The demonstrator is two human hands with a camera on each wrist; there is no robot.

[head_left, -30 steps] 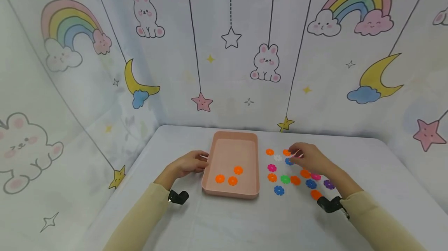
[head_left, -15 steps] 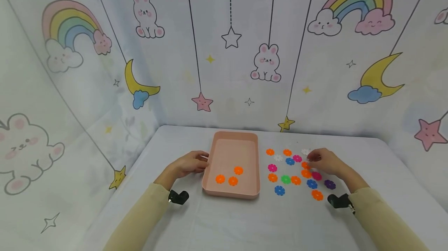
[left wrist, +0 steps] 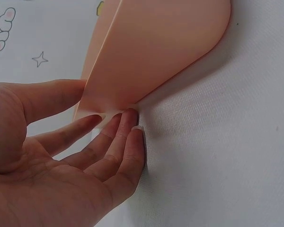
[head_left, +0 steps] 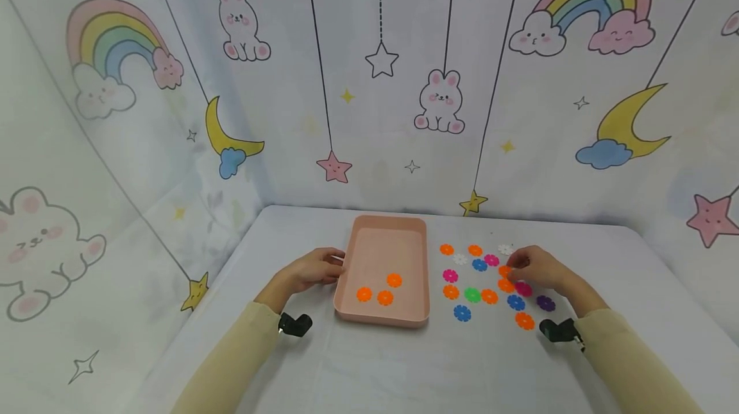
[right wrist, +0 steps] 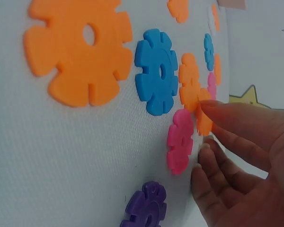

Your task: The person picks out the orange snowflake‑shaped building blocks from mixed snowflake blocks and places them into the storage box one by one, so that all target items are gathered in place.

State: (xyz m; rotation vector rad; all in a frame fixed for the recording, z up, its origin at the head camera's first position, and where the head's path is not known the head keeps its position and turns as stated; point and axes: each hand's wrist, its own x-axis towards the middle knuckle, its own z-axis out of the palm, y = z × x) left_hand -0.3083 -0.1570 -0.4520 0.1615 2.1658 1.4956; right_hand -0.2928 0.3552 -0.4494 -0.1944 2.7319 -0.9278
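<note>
Tray (head_left: 385,244) touching left hand (head_left: 312,269), fingers relaxed; orange disc (right wrist: 204,124) pinched in right hand (head_left: 538,267).

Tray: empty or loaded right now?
Loaded, partly: in the head view, three orange notched discs lie inside the tray, toward its near end; its far end is bare.

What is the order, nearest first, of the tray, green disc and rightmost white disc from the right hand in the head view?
1. Rightmost white disc, beside the right hand
2. Green disc, left of the hand
3. Tray, farther left
</note>
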